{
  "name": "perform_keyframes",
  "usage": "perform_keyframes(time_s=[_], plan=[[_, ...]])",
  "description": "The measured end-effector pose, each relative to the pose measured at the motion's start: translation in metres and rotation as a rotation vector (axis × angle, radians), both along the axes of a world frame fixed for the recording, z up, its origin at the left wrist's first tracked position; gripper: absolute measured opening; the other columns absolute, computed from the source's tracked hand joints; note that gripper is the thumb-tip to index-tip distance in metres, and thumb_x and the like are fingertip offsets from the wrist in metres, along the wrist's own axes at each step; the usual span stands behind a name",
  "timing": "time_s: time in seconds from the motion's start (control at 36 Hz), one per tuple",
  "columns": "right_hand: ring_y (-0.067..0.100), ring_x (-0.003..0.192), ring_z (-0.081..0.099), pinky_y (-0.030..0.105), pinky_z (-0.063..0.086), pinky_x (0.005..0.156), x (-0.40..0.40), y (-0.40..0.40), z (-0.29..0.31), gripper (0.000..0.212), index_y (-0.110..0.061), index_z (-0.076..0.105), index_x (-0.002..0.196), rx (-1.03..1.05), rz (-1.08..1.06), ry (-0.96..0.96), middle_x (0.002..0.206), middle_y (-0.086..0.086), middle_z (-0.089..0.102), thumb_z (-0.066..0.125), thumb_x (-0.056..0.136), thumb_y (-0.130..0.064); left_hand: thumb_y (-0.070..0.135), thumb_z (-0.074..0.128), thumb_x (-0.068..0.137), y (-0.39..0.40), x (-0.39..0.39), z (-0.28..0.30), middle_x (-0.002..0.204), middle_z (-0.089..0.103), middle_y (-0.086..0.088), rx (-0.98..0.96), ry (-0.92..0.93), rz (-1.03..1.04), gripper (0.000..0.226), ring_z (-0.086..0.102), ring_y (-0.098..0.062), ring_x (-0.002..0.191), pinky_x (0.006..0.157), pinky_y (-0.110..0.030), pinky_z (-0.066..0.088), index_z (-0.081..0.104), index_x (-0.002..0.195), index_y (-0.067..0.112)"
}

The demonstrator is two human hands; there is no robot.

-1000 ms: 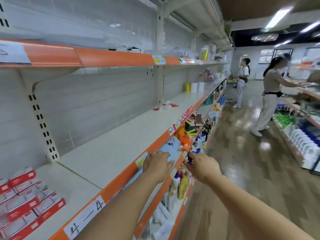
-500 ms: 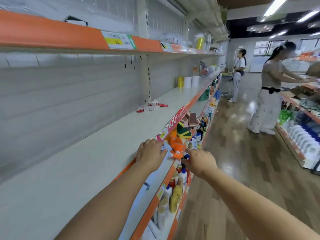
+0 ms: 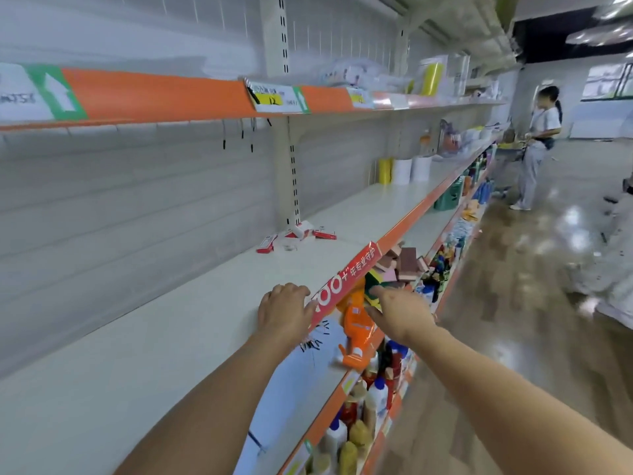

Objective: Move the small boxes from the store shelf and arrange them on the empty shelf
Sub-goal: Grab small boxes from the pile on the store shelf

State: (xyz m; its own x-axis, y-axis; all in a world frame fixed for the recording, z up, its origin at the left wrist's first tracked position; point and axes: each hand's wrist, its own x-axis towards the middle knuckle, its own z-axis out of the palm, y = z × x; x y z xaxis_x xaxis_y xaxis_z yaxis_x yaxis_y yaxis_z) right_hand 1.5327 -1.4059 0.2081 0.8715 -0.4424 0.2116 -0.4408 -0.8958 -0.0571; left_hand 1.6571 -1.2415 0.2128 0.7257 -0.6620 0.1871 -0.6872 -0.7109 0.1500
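A long white shelf [image 3: 144,337] runs down the aisle, its orange edge carrying a red banner [image 3: 346,281] reading "00+" with blurred Chinese characters. Small red-and-white boxes [image 3: 294,236] lie scattered against the back wall. A price tag [image 3: 274,99] above reads "12". The left hand [image 3: 284,311] rests on the shelf edge, fingers loosely bent, empty. The right hand [image 3: 400,311] reaches forward, relaxed, empty.

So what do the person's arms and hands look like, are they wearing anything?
Both arms are bare from as far up as the view shows to the fingers. No sleeves, gloves, watch or rings show on the left hand or the right hand. No markings show either.
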Motion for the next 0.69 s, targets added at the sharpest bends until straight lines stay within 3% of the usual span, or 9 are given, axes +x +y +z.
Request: perform_keyframes(time_s=[0.11, 0.25, 0.39, 0.69], plan=[[0.024, 0.096, 0.059, 0.030, 0.041, 0.068, 0.031, -0.023, -0.002, 0.033, -0.018, 0.046, 0.125, -0.002, 0.078, -0.019, 0.111, 0.004, 0.062, 0.038, 0.101, -0.039, 0.042, 0.036, 0.101, -0.026, 0.026, -0.004, 0.136, 0.052, 0.001, -0.008, 0.001, 0.026, 0.041, 0.043, -0.019, 0.125, 0.104, -0.033, 0.032, 0.050, 0.134, 0.023], [0.025, 0.093, 0.059, 0.032, 0.048, 0.070, 0.078, -0.053, 0.000, 0.034, -0.013, 0.049, 0.122, -0.028, 0.123, -0.070, 0.104, 0.006, 0.063, 0.039, 0.100, -0.037, 0.042, 0.038, 0.101, -0.057, 0.072, -0.001, 0.137, 0.052, 0.000, -0.039, -0.028, 0.066, 0.041, 0.044, -0.020, 0.125, 0.103, -0.034, 0.035, 0.051, 0.135, 0.023], [0.027, 0.111, 0.055, 0.036, 0.046, 0.086, 0.130, -0.084, 0.013, 0.040, -0.017, 0.045, 0.132, -0.060, 0.138, -0.061, 0.122, 0.005, 0.059, 0.039, 0.100, -0.040, 0.041, 0.045, 0.098, -0.080, 0.117, 0.004, 0.144, 0.046, 0.001, -0.056, -0.008, 0.113, 0.043, 0.039, -0.019, 0.131, 0.106, -0.033, 0.033, 0.047, 0.138, 0.024], [0.025, 0.118, 0.050, 0.036, 0.041, 0.093, 0.221, -0.126, 0.010, 0.044, -0.018, 0.042, 0.138, -0.039, 0.192, 0.035, 0.129, 0.005, 0.055, 0.041, 0.099, -0.038, 0.025, 0.054, 0.095, -0.114, 0.179, -0.003, 0.144, 0.041, 0.002, -0.014, 0.014, 0.189, 0.046, 0.035, -0.020, 0.133, 0.102, -0.033, 0.037, 0.041, 0.139, 0.024]])
